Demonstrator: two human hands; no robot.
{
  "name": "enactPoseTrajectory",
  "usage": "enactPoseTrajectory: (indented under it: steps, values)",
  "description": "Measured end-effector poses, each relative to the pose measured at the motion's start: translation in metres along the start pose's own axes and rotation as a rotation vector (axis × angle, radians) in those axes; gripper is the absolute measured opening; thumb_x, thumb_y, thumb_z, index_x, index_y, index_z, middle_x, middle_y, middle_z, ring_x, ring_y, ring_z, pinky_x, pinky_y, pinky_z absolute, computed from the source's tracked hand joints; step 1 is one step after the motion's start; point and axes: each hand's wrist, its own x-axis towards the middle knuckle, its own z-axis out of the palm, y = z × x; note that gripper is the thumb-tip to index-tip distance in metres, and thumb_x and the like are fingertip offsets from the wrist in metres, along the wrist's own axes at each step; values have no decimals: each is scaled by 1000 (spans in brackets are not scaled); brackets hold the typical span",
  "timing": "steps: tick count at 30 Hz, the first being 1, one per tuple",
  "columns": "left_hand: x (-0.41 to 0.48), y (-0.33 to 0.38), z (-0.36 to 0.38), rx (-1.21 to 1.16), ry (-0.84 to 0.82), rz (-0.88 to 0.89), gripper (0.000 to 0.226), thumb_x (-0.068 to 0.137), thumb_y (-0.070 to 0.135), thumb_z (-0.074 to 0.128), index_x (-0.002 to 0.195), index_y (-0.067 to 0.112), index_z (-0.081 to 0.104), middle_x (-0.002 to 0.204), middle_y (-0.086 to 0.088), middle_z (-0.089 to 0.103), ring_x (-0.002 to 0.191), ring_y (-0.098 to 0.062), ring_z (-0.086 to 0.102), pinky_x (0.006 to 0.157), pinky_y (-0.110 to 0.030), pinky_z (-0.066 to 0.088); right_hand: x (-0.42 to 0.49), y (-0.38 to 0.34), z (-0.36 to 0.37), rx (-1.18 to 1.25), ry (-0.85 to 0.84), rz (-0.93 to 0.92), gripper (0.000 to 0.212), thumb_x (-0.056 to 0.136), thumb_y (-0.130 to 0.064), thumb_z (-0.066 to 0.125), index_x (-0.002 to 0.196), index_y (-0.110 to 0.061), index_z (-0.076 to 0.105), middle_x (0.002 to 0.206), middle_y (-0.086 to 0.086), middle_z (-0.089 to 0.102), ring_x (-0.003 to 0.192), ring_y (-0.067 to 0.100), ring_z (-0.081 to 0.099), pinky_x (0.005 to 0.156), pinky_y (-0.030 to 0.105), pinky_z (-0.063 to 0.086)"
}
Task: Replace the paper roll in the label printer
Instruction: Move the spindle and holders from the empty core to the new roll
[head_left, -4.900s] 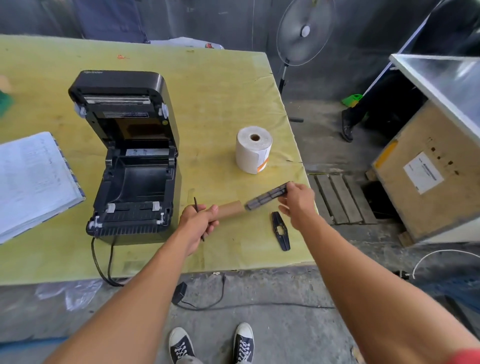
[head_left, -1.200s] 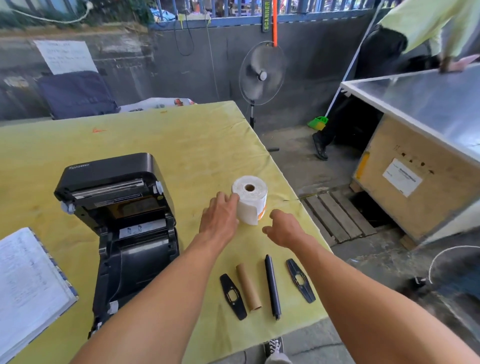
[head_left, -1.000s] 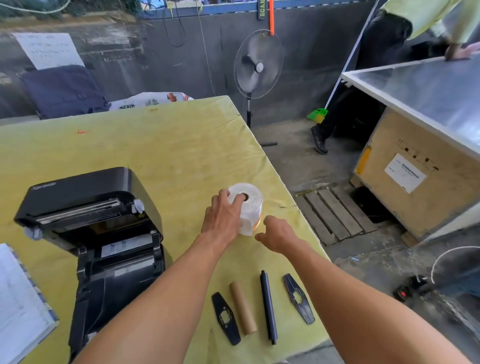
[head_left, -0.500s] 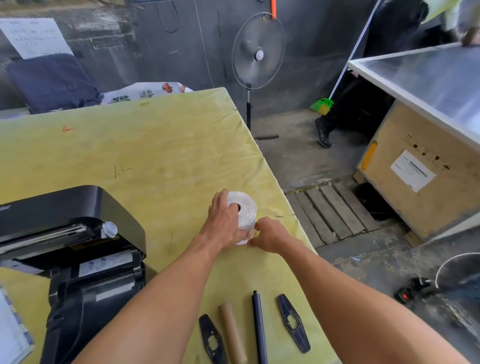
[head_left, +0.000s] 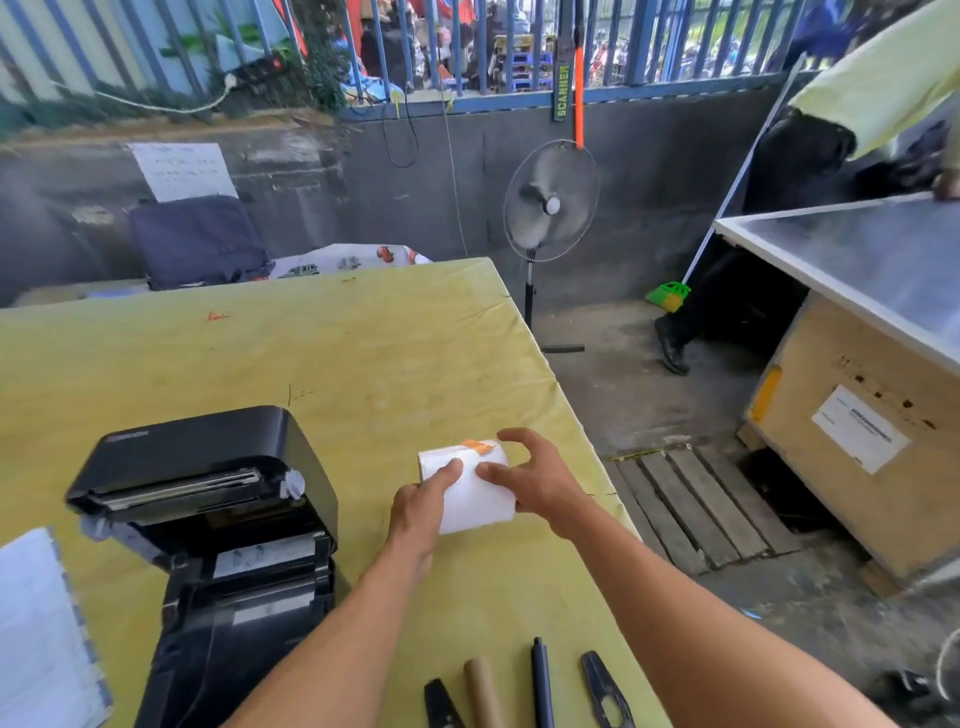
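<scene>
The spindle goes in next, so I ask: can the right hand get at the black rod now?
Probably not yet: the right hand and the left hand both hold the roll. The rod lies uncovered on the table.

Two bare forearms reach forward from the bottom edge, converging toward the middle. The left hand (head_left: 422, 506) lies palm down, its fingers (head_left: 451, 469) stretched flat and pointing up and to the right. The right hand (head_left: 540, 480) is just beside it, fingers spread and curved in a loose open claw, index tip nearly meeting the left fingertips.
</scene>
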Motion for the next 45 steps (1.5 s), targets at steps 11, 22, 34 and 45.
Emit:
enactPoseTrajectory:
  steps: [11, 22, 34, 45]
  values:
    - [-39, 16, -60, -178, 73, 110, 40, 83, 54, 65, 83, 14, 68, 78, -6, 69, 69, -25, 64, 59, -30, 45, -60, -58, 48, -282, 64, -265, 37, 86, -37, 70, 122, -30, 61, 113, 1, 67, 97, 25, 66, 88, 37, 54]
    - [-85, -10, -86, -151, -35, 156, 53, 69, 57, 69, 90, 9, 72, 98, -13, 72, 90, -30, 68, 80, -39, 51, -113, -52, 61, -354, 135, -214, 26, 93, -38, 61, 117, -27, 63, 91, 6, 66, 69, 26, 64, 69, 36, 60]
    - [-77, -15, -63, -102, 144, 203, 47, 73, 55, 69, 72, 8, 63, 74, -3, 59, 62, -19, 53, 52, -29, 38, -91, -64, 35, -916, 58, -519, 18, 89, -19, 63, 101, -19, 76, 105, 6, 66, 93, 26, 62, 81, 35, 50]
    - [-61, -32, -29, -94, 205, 86, 42, 75, 50, 68, 68, 10, 59, 66, 0, 54, 56, -16, 48, 50, -29, 32, -36, -24, -7, -783, 254, -262, 20, 91, -21, 57, 90, -9, 72, 94, 8, 73, 85, 33, 64, 64, 32, 46]
